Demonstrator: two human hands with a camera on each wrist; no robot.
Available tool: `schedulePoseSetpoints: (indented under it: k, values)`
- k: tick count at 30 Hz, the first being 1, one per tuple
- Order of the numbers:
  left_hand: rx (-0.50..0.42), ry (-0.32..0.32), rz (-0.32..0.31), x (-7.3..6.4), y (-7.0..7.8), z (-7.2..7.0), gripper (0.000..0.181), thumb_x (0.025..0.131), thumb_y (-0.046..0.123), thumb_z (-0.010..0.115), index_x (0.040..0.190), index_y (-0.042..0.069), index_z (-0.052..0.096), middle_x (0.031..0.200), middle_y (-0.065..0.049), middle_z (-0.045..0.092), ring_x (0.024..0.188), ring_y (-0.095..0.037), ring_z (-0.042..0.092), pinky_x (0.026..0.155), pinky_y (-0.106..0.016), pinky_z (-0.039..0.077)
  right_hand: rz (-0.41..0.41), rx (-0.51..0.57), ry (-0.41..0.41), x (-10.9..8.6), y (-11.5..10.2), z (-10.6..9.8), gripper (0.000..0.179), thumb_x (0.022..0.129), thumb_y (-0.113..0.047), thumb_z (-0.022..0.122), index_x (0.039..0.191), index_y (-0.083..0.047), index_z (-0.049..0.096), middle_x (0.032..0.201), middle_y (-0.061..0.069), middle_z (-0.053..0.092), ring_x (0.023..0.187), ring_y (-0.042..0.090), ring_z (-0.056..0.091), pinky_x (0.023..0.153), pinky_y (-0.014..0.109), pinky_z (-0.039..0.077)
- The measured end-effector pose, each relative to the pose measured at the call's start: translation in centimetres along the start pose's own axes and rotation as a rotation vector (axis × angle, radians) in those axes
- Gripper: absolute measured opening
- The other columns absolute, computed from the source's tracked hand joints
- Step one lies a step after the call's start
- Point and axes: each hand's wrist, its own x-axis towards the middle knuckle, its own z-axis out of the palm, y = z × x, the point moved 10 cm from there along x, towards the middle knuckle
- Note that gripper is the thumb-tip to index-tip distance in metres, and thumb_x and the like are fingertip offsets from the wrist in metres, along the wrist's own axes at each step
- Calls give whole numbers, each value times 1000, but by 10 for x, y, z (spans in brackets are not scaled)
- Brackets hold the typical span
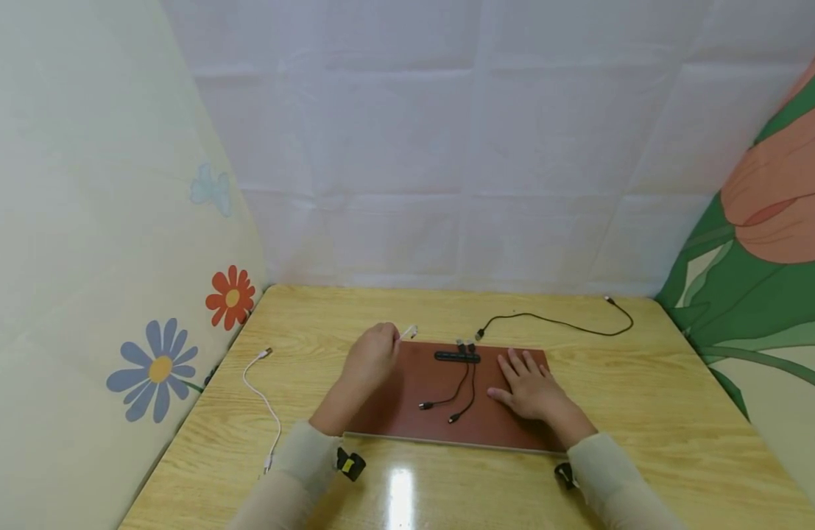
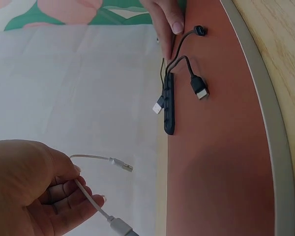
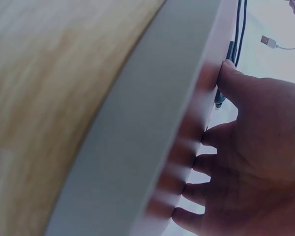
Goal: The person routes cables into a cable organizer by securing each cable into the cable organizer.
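Note:
My left hand pinches a white USB cable between thumb and fingers, above the left part of a reddish-brown board. Both ends of that cable hang free in the left wrist view. My right hand rests on the board's right side with its fingers spread. Between the hands, near the far edge, lies a black cable holder with several slots. Two short black cables sit in its right end, their USB plugs beyond it and their other ends toward me.
A second white cable lies on the wooden table at the left. Behind the board, a longer black cable curves toward the right. A pale cloth hangs at the back, and printed panels stand on both sides.

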Motion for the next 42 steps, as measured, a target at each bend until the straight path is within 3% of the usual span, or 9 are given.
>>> schedulePoseSetpoints:
  k: [26,32,35,38,40,42]
  values:
    - [6,-43,26,5,31,12,9,98,12,65,91,7,63,83,-3,60,74,-17,61,60,-28,51,-8,13,10,1,1,0,77,104,-50,50,158,1,29,164,29,17,149,54,12,114,72,14]
    - [-21,-84,8,6,37,17,10,100,14,64,92,8,64,83,-2,60,74,-15,58,59,-25,49,-8,46,59,8,2,-6,75,101,-48,58,153,2,38,159,32,27,145,55,21,111,73,22]
    - [-33,-87,11,7,41,18,9,100,14,64,93,8,64,85,-2,61,74,-14,59,59,-25,49,-15,115,139,14,-3,-17,62,101,-39,62,145,2,51,148,31,44,137,52,40,107,67,35]
    - [-42,-81,21,7,45,20,9,100,14,65,94,8,63,86,-2,61,74,-14,58,59,-25,49,-51,238,220,21,-16,-33,41,103,-30,60,133,-2,64,129,23,62,120,42,58,98,58,47]
    - [-44,-78,30,7,48,21,9,100,16,65,94,9,63,87,-2,61,75,-14,58,59,-25,49,-65,357,215,26,-25,-39,33,105,-30,56,121,-5,70,112,15,69,103,33,64,88,50,52]
    - [-45,-75,36,8,51,23,9,100,16,65,94,9,63,87,-1,62,75,-14,59,59,-25,50,-69,537,162,32,-33,-40,37,107,-33,51,113,-3,72,103,12,71,93,26,66,81,42,54]
